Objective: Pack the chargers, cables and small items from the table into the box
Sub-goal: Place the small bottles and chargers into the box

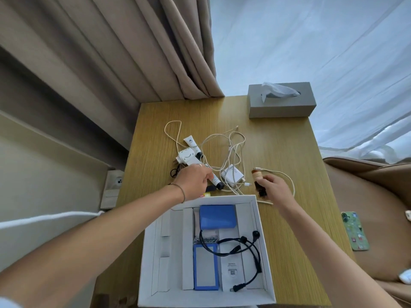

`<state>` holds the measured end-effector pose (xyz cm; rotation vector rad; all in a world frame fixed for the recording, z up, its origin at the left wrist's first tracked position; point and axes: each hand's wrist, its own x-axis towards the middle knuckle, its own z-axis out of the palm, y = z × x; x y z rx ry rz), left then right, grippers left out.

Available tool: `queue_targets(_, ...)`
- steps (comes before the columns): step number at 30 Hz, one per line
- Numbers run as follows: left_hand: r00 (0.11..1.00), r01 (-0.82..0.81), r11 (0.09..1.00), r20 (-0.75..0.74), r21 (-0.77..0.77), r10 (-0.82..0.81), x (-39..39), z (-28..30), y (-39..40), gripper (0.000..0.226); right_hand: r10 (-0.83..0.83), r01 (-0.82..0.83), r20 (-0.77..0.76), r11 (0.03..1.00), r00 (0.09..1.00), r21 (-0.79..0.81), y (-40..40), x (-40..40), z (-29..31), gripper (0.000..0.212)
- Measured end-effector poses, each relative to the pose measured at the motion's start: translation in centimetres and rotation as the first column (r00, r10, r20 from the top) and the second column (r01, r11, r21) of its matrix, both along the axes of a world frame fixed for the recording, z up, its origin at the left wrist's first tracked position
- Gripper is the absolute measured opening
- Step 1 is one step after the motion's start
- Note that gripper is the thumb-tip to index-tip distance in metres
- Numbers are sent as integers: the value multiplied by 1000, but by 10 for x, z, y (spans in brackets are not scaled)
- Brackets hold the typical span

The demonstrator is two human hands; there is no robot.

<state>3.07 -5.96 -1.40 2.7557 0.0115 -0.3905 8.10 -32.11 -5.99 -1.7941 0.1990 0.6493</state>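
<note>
An open white box (pixel 263 241) sits at the table's near edge, holding two blue packs (pixel 217 216) and a black cable (pixel 246 247). Behind it lie tangled white cables (pixel 231 150), a white charger block (pixel 232 175), a white plug adapter (pixel 188 157) and a white tube (pixel 193 143). My left hand (pixel 193 181) reaches over a small black-capped tube (pixel 216 182), fingers curled around its top. My right hand (pixel 274 187) grips a small brown item with a wooden cap (pixel 258 180), just beyond the box's far right corner.
A grey tissue box (pixel 281 105) stands at the table's far right corner. Curtains hang behind. A phone in a green case (pixel 354 231) lies on the tan armchair to the right. A wall socket (pixel 112 187) is on the left, with a white cord below it.
</note>
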Motion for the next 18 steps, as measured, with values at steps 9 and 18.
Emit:
queue_targets(9, 934, 357, 886, -139, 296, -329, 31, -31, -13, 45, -33, 41, -55, 986, 998, 160, 13, -8, 62, 12)
queue_targets(18, 737, 630, 555, -193, 543, -648, 44, -50, -20, 33, -33, 45, -60, 975, 998, 219, 20, -26, 89, 15)
